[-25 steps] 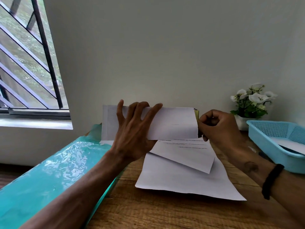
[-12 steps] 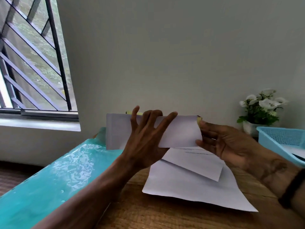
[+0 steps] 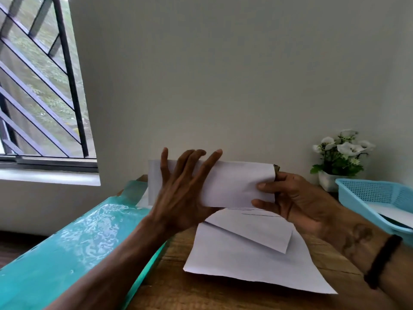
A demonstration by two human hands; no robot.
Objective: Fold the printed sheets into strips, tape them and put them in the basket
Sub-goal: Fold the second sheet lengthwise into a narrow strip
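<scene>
White folded strip [image 3: 234, 184] was held up off the wooden table [image 3: 178, 285], long axis level, in front of the wall. Left hand [image 3: 183, 198] was across its near face, fingers spread and mostly straight, tips reaching past the top edge; thumb side hidden behind the paper, so can't tell if it pinched. Right hand [image 3: 297, 200] gripped the strip's right end, fingers curled onto the front face, thumb behind. Small dark yellowish bit [image 3: 276, 168] stuck out at the strip's top right corner, too small to identify.

Below the strip, a half-folded printed sheet [image 3: 252, 229] lay on a flat white sheet [image 3: 245, 265] on the table, a few print lines visible near its top edge. Blue mesh basket [image 3: 368, 193] sat at the right, well apart from the strip, white paper inside it. Pot of white flowers [image 3: 342, 157] stood behind the basket. Teal plastic surface [image 3: 67, 253] ran along the left table edge. Black band [image 3: 382, 260] on right wrist. Barred window [image 3: 40, 86] at upper left.
</scene>
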